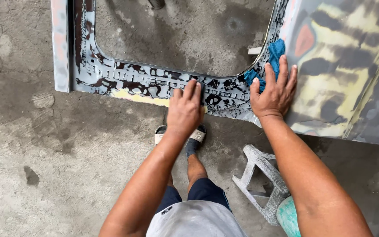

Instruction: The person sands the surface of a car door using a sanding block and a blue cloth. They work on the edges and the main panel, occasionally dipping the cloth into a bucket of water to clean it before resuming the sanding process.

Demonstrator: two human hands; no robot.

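Sanded sheet-metal car body panel (330, 74), mottled grey, yellow and black, with a large window-shaped opening, lying flat across the upper part of the head view over a stained concrete floor (44, 153).

Head view, left side: left hand (185, 109) extended forward on a straight forearm, palm down, fingers nearly straight and close together, pressed flat on the lower frame rail of the panel below the opening; nothing grasped, only bearing on the metal.

Head view, right side: right hand (275, 90) reaching forward and slightly outward, palm down, fingers spread and extended, resting at the rounded lower corner of the opening. Crumpled blue cloth (273, 59) pinned under the fingertips against the panel, protruding beyond the fingers toward the opening's edge; held by flat pressure rather than a closed grip.

Head view, lower centre: grey shirt and dark shorts, one leg ending in a dark sandal with a pale strap (196, 136) just below the left hand. Paint-spattered grey plastic stool (259, 184) on the floor beside the right forearm, a pale green rounded object (288, 217) touching its lower end.
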